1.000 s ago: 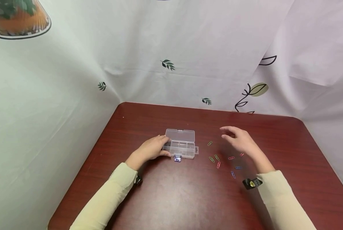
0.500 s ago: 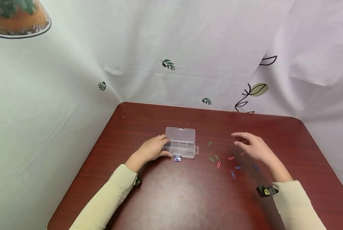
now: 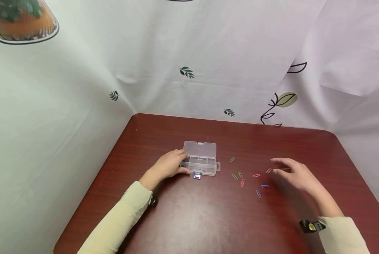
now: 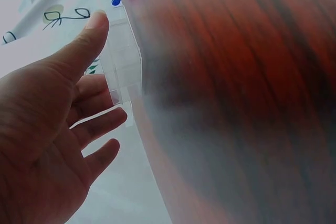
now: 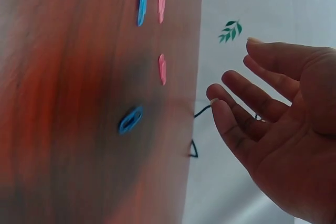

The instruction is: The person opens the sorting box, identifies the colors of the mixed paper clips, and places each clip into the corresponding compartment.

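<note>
A clear plastic compartment box (image 3: 202, 168) lies on the table with its lid (image 3: 199, 149) raised back and a blue latch (image 3: 197, 175) at the front. My left hand (image 3: 168, 165) holds its left end, thumb along the front side and fingertips at the back; that end is partly hidden. Well to the right, my right hand (image 3: 295, 174) hovers with bent, spread fingers and nothing between them. Nearest to it are a pink paper clip (image 3: 268, 170) and a blue paper clip (image 3: 283, 185), the latter also visible as a blue paper clip (image 5: 130, 119) in the right wrist view.
Between box and right hand lie more loose paper clips: several green ones such as this green clip (image 3: 232, 159), a pink clip (image 3: 256, 175) and a blue clip (image 3: 264, 186). The dark red table (image 3: 208, 222) meets a white patterned cloth (image 3: 208, 53) behind and at the sides.
My right hand has moved to the right and nearer to me, past the paper clips, uncovering the rightmost blue one. My left hand and the box stay in place.
</note>
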